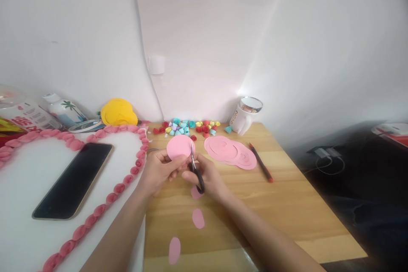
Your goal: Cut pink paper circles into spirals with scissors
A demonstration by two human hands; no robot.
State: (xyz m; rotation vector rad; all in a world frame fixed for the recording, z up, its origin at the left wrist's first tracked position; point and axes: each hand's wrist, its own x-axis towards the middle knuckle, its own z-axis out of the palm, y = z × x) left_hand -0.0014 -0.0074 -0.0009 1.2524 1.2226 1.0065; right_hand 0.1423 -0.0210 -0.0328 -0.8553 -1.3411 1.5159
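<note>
Small pink ovals [174,250] are lying loose nearest, where a forearm could sweep them off; beyond, the right hand [210,177] is gripping scissors [196,173] at the pink disc [179,147] pinched in the left hand [158,171], risking nicked fingertips if the blades slip.

Phone [74,182] left of hands [181,172]; mug [245,117] behind, right.
</note>
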